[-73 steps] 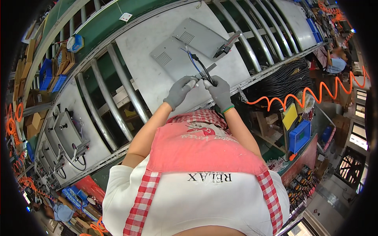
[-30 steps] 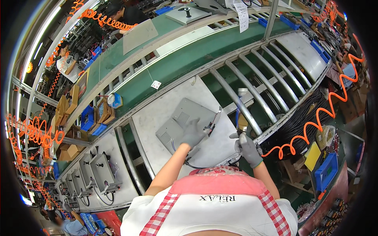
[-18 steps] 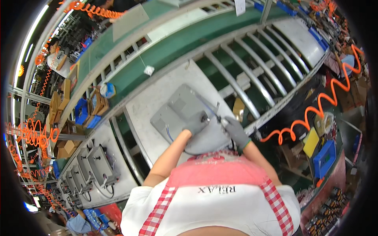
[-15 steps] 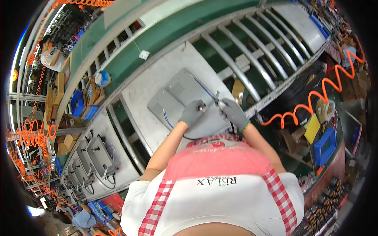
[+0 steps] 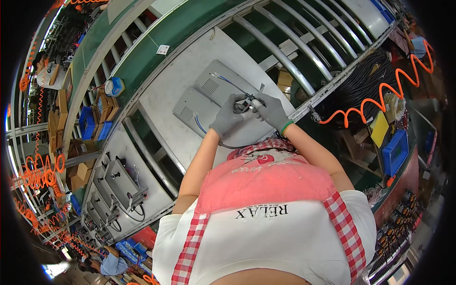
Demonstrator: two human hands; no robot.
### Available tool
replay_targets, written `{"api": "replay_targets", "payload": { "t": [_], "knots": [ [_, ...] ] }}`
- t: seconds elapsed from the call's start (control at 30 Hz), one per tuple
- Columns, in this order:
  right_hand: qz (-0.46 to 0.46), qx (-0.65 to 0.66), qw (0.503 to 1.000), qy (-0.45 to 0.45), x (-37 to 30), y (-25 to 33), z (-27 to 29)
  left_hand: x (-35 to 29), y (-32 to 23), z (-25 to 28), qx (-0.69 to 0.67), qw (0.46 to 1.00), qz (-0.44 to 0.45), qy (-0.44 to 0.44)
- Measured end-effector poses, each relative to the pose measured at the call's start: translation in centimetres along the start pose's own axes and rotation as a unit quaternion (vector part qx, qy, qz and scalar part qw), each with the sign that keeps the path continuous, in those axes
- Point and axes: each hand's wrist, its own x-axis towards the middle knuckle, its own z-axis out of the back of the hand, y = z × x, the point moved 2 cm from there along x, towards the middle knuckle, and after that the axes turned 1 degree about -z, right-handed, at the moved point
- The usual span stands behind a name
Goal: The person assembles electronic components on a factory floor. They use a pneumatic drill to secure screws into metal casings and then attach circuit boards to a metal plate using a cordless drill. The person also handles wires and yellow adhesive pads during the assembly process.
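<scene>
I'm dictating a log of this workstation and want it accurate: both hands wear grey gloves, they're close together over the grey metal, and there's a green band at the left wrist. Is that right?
Not quite: the green band is at the right hand's wrist, as the current head view shows. Both hands do wear grey gloves, close together over the grey metal.

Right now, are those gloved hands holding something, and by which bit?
The left hand and right hand seem to hold a small dark piece near the blue wires. Fingers hide most of it, so I can't tell which bit.
</scene>
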Motion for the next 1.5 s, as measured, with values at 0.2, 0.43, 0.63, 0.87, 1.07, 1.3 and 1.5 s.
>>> {"api": "replay_targets", "payload": {
  "t": [0.2, 0.43, 0.63, 0.87, 1.07, 1.3, 1.5],
  "knots": [
    [0.019, -0.018, 0.998, -0.061, -0.6, 0.0, 0.3, 1.2, 1.7, -0.2, 0.109, 0.992, -0.005, -0.057],
    [0.119, -0.175, 0.972, -0.099, -0.9, -1.0, -0.6, 0.5, 2.0, 0.9, -0.041, 0.997, 0.066, -0.027],
    [0.154, -0.253, 0.947, -0.127, -0.6, -0.5, -1.0, 0.0, 1.0, 1.1, -0.051, 0.994, 0.092, -0.012],
    [0.120, -0.310, 0.943, -0.022, -0.8, 0.1, -2.3, -0.2, -0.3, 0.8, -0.110, 0.988, 0.113, -0.004],
    [0.085, -0.301, 0.949, 0.028, 0.0, 1.2, -2.6, 2.0, 3.7, 0.9, -0.250, 0.955, 0.155, 0.036],
    [-0.034, -0.132, 0.983, 0.127, 1.4, -0.9, -2.7, 1.4, 3.0, 0.4, -0.200, 0.975, 0.091, 0.009],
    [0.031, -0.008, 0.999, -0.021, -1.1, -2.2, -4.1, 0.8, 3.0, 1.2, -0.184, 0.976, 0.083, 0.086]
  ]
}}
